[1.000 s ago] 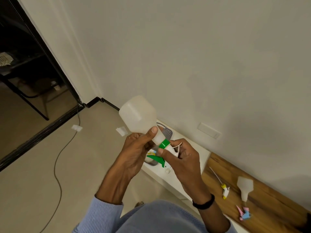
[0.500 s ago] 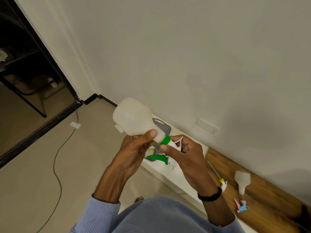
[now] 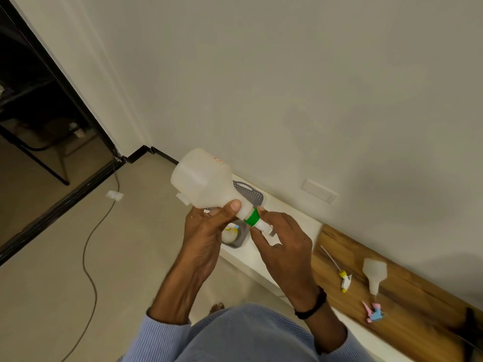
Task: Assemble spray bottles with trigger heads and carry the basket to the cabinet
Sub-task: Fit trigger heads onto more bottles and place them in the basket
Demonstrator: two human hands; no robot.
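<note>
The left hand (image 3: 206, 231) wraps its grip round the shoulder and neck of a translucent white spray bottle (image 3: 201, 178), thumb pressed flat on top of the neck and the other fingers curled beneath. The bottle is held in the air above the worktop, tilted with its base up and away towards the wall. The right hand (image 3: 282, 244) pinches the green trigger head (image 3: 253, 218) at the collar, fingertips closed round the green ring where it meets the bottle's mouth; the trigger's white body is mostly hidden under the fingers. A black wristband (image 3: 311, 307) sits on the right wrist, and light blue sleeves (image 3: 167, 338) cover both forearms. Below the hands, a grey perforated basket (image 3: 248, 194) stands at the left end of the white worktop (image 3: 287, 212), close to its wall edge, with a bottle with a yellow head (image 3: 230, 232) lying inside. Further right the worktop turns to a wooden section (image 3: 418, 309), where a yellow trigger head (image 3: 345, 280) with its tube, a second bare bottle (image 3: 373, 273) and a pink and blue trigger head (image 3: 373, 312) lie apart from one another. A blank wall plate (image 3: 318, 190) sits on the pale wall above the worktop. A cable (image 3: 88, 257) trails over the beige floor towards a dark doorway (image 3: 39, 100).
</note>
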